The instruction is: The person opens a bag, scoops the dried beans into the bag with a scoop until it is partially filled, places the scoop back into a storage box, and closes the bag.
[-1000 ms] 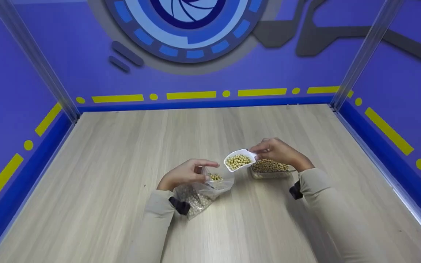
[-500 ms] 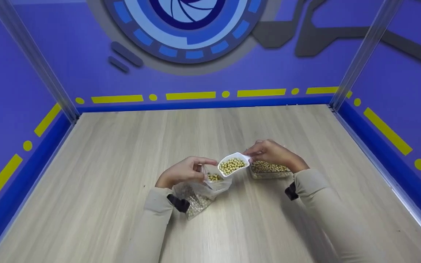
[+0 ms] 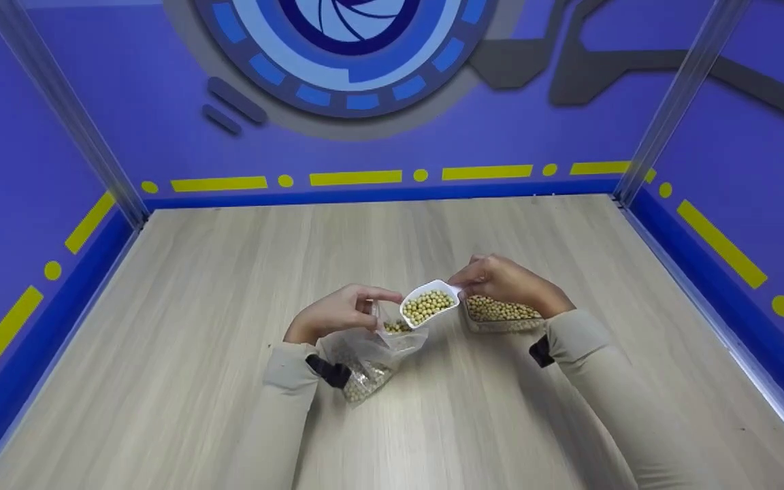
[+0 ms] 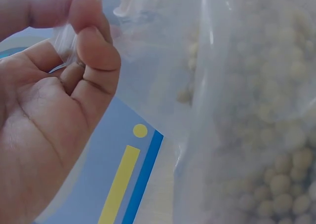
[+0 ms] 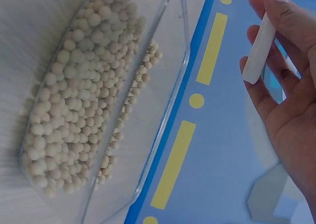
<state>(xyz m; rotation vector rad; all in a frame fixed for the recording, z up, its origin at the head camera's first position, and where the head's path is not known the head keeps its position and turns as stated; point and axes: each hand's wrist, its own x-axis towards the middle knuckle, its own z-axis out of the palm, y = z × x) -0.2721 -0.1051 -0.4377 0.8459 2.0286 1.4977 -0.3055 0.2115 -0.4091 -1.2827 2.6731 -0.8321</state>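
My left hand (image 3: pixel 337 313) pinches the rim of a clear plastic bag (image 4: pixel 197 135) between thumb and fingers, with its index finger stretched toward the scoop. Round, pale yellow beans fill the bag's lower part, and some show through its mouth. In my right hand (image 3: pixel 504 280) is a white scoop (image 3: pixel 448 288), gripped by its handle (image 5: pixel 260 51). Soybean-like beans (image 3: pixel 427 307) heap the scoop, whose lip overlaps the bag's opening in the head view. Below the right hand stands a clear rectangular container (image 3: pixel 501 327) of the same beans.
The wooden table (image 3: pixel 229 272) carries the bag and container near its middle. Blue-purple panels (image 3: pixel 337 156) with yellow markings wall it at the back and both sides. Black wrist straps (image 3: pixel 329 371) sit on the sleeves.
The right hand has carried the full scoop leftward, from beside the container to the bag's mouth. My left hand has shifted slightly up and left with the bag's rim.
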